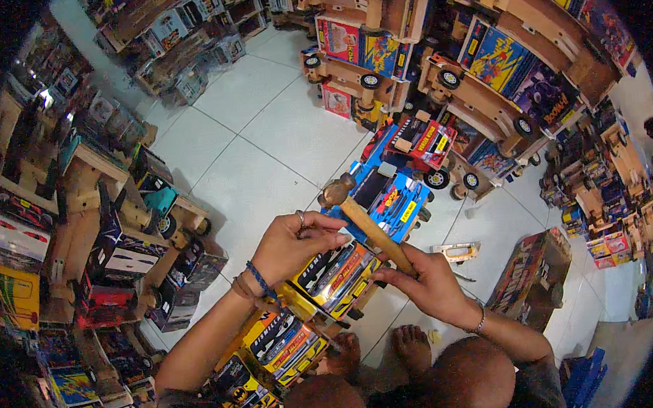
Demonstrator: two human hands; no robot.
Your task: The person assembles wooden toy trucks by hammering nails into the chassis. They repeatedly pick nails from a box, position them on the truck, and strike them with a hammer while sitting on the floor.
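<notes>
My right hand (430,281) grips the wooden handle of a hammer (365,222), whose metal head is raised up and to the left over the floor. My left hand (293,243) rests on top of a yellow wooden toy truck (331,277) with printed side panels, its fingers pinched together at the cab's upper edge, just below the hammer handle. A second yellow toy truck (284,343) lies below it against my legs. My bare feet (410,346) show under the trucks.
A blue toy truck (389,196) and a red one (420,140) stand on the white tiled floor (262,133) just beyond the hammer. Stacks of wooden toy trucks (483,67) ring the room on all sides. A cardboard box (532,270) stands at right.
</notes>
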